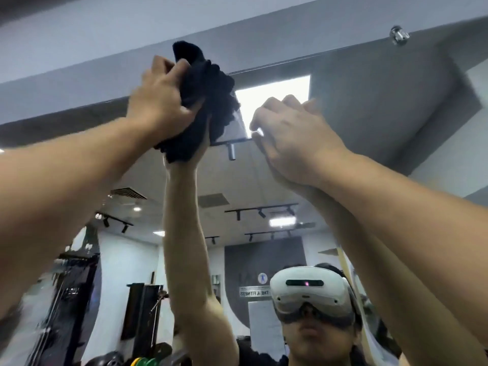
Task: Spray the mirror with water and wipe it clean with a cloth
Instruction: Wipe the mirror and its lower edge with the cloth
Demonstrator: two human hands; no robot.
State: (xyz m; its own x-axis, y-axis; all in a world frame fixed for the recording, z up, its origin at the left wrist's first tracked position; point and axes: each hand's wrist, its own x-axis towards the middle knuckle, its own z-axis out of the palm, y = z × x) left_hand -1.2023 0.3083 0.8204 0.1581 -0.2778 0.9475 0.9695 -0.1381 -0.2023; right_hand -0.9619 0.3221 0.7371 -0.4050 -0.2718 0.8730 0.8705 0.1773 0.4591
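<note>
1. Wiping is underway, up at the very top edge of the mirror [369,107]. Both arms are stretched high. The left hand [161,101] is clenched around a bunched-up dark cloth [208,101] and pressing it against the glass just under the top border.
2. The right hand [287,133] is up there too, just right of the cloth. Its fingers look loosely bent against the glass and I don't see anything in them. It looks more like bracing than holding, though it's a bit blurry.
3. To do this bit well, I'd flatten that wad out some. A scrunched ball only touches at a few spots and tends to leave streaks. Go in overlapping passes along the top edge, then work downward so drips get caught.
4. Watch the shiny metal mounting stud [399,35] in the far right top corner. The cloth could snag on it, so wipe around it.
5. No spray bottle anywhere in view, so I can't tell where it is.
6. Everything else is reflection: the person's white headset [309,291], ceiling track lights [261,211], an air vent [128,193], dark gym racks low on the left and a fitness sign [254,293] on the far wall.
7. At full stretch the pressure probably gets weak, so slow passes beat fast ones.
</note>
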